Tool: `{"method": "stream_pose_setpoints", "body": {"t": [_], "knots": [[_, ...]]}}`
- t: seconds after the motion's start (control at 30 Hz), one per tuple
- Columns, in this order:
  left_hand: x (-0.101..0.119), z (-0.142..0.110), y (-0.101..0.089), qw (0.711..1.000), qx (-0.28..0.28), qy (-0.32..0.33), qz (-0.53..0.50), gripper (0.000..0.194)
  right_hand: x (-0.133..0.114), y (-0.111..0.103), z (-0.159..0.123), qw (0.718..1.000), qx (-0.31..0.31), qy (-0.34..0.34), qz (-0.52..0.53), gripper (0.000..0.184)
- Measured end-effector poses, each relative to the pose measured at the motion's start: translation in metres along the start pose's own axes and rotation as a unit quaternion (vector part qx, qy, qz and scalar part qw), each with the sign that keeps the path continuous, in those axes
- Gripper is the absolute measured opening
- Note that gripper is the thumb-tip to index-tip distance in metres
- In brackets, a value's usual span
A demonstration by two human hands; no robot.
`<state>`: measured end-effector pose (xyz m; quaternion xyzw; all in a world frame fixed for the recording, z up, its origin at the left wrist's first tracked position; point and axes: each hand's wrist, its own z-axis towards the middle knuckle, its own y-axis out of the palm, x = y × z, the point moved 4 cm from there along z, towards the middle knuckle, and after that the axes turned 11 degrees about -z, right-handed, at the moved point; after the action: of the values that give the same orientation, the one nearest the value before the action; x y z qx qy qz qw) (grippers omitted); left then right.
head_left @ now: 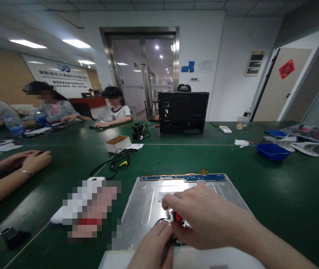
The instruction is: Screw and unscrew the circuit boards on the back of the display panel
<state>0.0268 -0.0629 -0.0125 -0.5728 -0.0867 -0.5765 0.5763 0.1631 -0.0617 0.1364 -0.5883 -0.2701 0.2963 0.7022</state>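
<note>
In front of me lies a flat metal display panel (142, 209) with a blue circuit board strip (165, 178) along its far edge. My right hand (201, 215) is over the panel's near part, fingers curled round a red-and-black handled tool (177, 216); its tip is hidden. Close beside it, my left hand (155, 244) is closed low at the panel's near edge. Something dark shows under its fingers, too covered to name. A bit of green circuit board peeks out below my right hand. A white piece (212, 257) lies across the near edge.
A black monitor-like casing (183, 112) stands upright across the green table (294, 186). To the left are a cardboard box (117, 144), black cables (117, 162), a pixelated white object (77, 205) and another person's hands (33, 162). A blue tray (273, 151) sits right.
</note>
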Motion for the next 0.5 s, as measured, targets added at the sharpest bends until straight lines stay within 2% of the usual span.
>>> {"method": "stream_pose_setpoints", "body": {"t": [0.1, 0.2, 0.5], "knots": [[-0.0024, -0.0002, 0.0004, 1.000, -0.001, -0.007, -0.007, 0.034, -0.0006, -0.0002, -0.0010, 1.000, -0.004, -0.017, 0.022, 0.028], [-0.0029, -0.0013, 0.0007, 1.000, -0.005, -0.012, -0.007, 0.035, 0.0013, 0.0017, 0.0002, 1.000, -0.010, -0.011, 0.012, 0.019], [-0.0025, -0.0007, -0.0003, 1.000, -0.010, -0.012, 0.001, 0.039, 0.0009, 0.0030, 0.0012, 1.000, -0.016, 0.003, -0.014, 0.012]]}}
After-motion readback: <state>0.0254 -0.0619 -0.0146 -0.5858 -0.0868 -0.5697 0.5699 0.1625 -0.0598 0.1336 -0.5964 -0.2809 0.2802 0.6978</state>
